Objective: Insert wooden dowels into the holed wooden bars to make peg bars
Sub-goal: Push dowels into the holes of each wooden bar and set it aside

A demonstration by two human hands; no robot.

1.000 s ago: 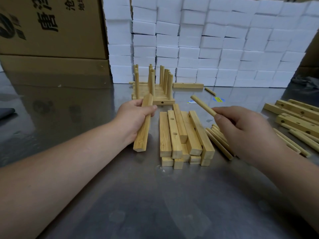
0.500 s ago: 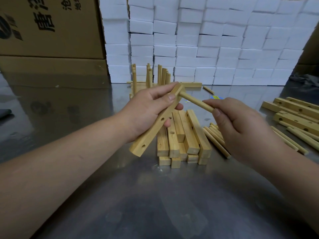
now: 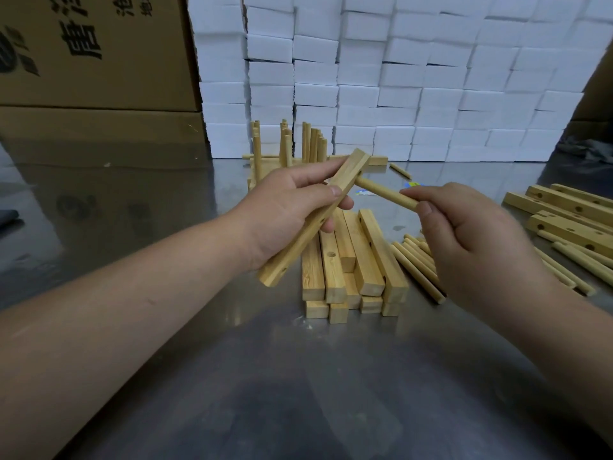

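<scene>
Left hand (image 3: 292,207) and right hand (image 3: 471,240) fit a dowel (image 3: 384,194) into a holed bar (image 3: 315,217) above the desk (image 3: 298,376).
Finished peg bars (image 3: 285,144) stand at the desk's far edge. A stack of unfilled bars (image 3: 351,270) lies mid-desk, with more bars (image 3: 570,214) at the right edge and loose dowels (image 3: 418,263) between, so much seems left. The left hand's fingers wrap the tilted bar. The right pinches the dowel, its tip at the bar's top hole; two lower holes are bare.
</scene>
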